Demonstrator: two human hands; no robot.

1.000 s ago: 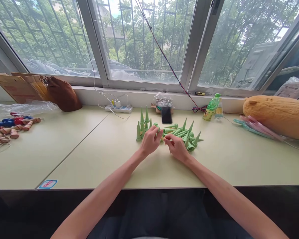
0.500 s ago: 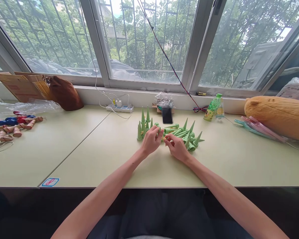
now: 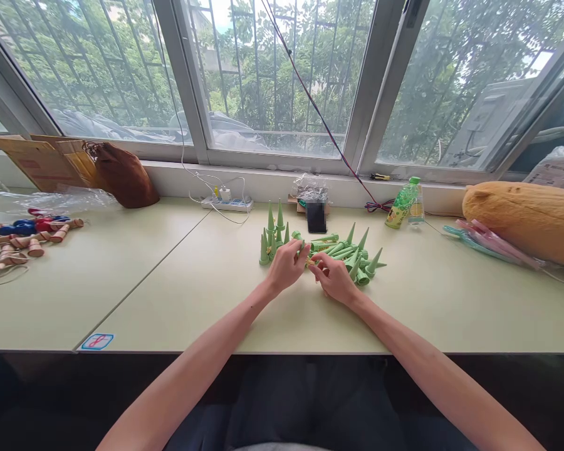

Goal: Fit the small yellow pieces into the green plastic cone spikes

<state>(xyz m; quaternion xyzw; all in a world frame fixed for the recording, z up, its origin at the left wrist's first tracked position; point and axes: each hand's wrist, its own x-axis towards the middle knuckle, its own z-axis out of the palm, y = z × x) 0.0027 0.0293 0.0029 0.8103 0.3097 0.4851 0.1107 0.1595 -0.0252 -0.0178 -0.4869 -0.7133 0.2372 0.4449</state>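
On the pale green table (image 3: 192, 294) lies a heap of green cone-shaped spikes (image 3: 352, 254), some flat, some pointing up. A few more green cones stand upright (image 3: 272, 235) just left of the heap. My left hand (image 3: 286, 266) is closed around a green cone piece at the heap's near edge. My right hand (image 3: 333, 279) meets it from the right, fingers pinched on a small yellowish part at the same piece. The fingertips of both hands touch.
A black phone (image 3: 316, 217) stands behind the cones by the window sill. A power strip (image 3: 228, 203), a green drink bottle (image 3: 402, 203), a brown pouch (image 3: 122, 175), wooden toys (image 3: 23, 241) at the left and an orange plush (image 3: 521, 216) at the right sit around.
My right hand has crept slightly left toward the left hand, closing the small gap between the fingertips. The view has shifted a little; the cones lie as before.
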